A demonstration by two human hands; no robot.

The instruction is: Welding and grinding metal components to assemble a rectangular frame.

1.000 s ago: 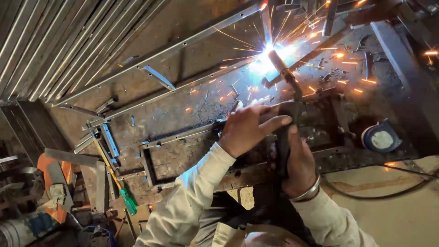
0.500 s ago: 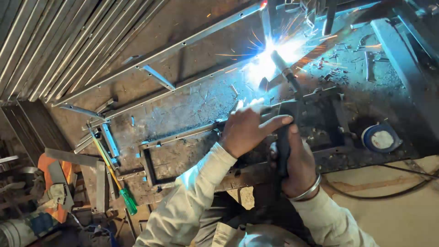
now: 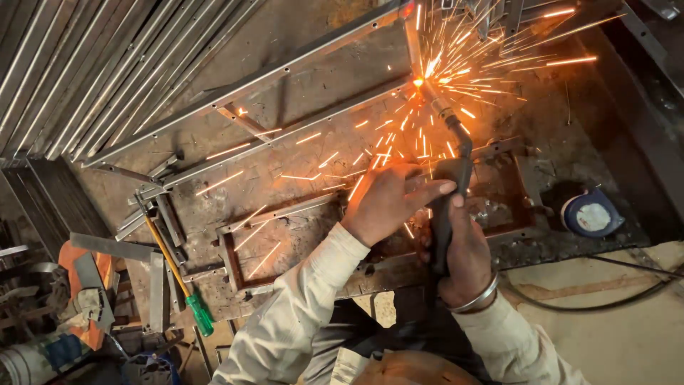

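Your right hand [image 3: 463, 260] grips the welding torch [image 3: 447, 178], its tip sparking on the metal frame [image 3: 285, 75]; your left hand [image 3: 388, 203] curls loosely against the torch; a round blue-and-white tape roll [image 3: 590, 214] sits right

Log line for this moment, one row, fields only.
right hand: grips welding torch | left hand: steadies torch body | tip: at metal frame joint, sparks flying | nearby: green-handled screwdriver, tape roll

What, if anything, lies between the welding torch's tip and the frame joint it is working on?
Nothing visible: the welding torch, gripped by the right hand and steadied by the left hand, has its tip right at the metal frame joint, with only sparks around it.
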